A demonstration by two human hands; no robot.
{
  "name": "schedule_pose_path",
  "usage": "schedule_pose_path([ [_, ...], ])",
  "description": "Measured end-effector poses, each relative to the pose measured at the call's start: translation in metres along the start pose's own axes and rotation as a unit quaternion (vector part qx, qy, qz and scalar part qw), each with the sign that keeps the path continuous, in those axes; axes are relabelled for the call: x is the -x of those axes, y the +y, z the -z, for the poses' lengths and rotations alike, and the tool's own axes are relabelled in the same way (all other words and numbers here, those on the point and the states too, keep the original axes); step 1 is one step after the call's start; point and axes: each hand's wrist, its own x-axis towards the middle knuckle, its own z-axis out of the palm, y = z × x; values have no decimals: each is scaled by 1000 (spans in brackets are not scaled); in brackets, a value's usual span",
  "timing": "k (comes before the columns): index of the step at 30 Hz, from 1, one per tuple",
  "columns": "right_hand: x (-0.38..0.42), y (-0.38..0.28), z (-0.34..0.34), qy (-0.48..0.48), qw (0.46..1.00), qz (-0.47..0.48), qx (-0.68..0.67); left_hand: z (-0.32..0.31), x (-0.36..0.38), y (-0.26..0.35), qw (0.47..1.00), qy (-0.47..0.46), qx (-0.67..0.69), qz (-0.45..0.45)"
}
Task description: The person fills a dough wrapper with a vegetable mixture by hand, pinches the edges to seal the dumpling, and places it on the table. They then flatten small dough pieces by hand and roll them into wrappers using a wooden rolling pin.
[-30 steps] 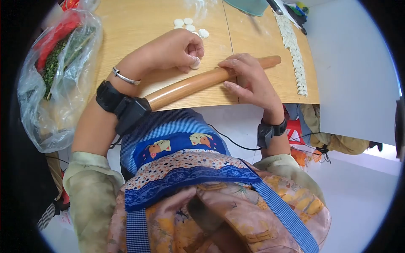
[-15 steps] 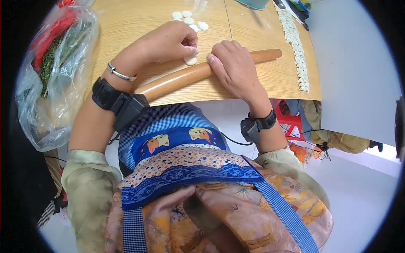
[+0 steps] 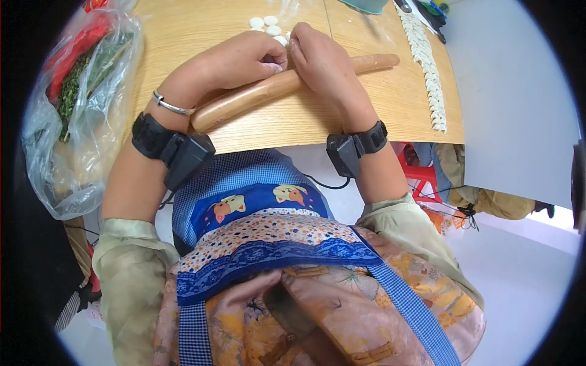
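A long wooden rolling pin (image 3: 241,102) lies slantwise across the table near its front edge. My right hand (image 3: 322,60) rests over it, the palm on the wood and the fingers curled past its far side. My left hand (image 3: 251,56) is bent inward behind the pin, its floury fingertips pinched together at the pin's far side. The small dough round at those fingertips is hidden now by the pin and hand. Several flat white dough rounds (image 3: 273,30) lie just beyond my hands.
A long row of small white folded dough pieces (image 3: 427,73) runs along the table's (image 3: 390,116) right side. Part of a teal container (image 3: 368,5) shows at the back. On the left sits a clear plastic bag (image 3: 97,116) with greens and something red inside.
My right hand has slid forward, rolling the pin away from me. The pin now covers the dough round seen at my left fingertips. My left hand has hardly moved.
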Motion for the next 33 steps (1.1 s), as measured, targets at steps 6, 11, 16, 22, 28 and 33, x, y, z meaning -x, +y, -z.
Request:
schedule_pose_path([
  [6,47,-9,15,1,999,35,36,4,1,15,998,-58,20,-1],
  [11,83,-18,23,20,1000,20,13,-3,3,17,998,-34,-41,-14],
  [16,83,-20,18,43,999,11,26,-6,0,20,994,-57,70,61],
  [22,64,-15,13,61,997,24,50,-3,-2,16,987,-63,106,99],
  [28,26,-2,0,47,997,39,45,0,-2,16,994,-40,60,88],
  [33,4,-1,-7,35,999,9,33,-3,-4,4,1000,5,-18,-15],
])
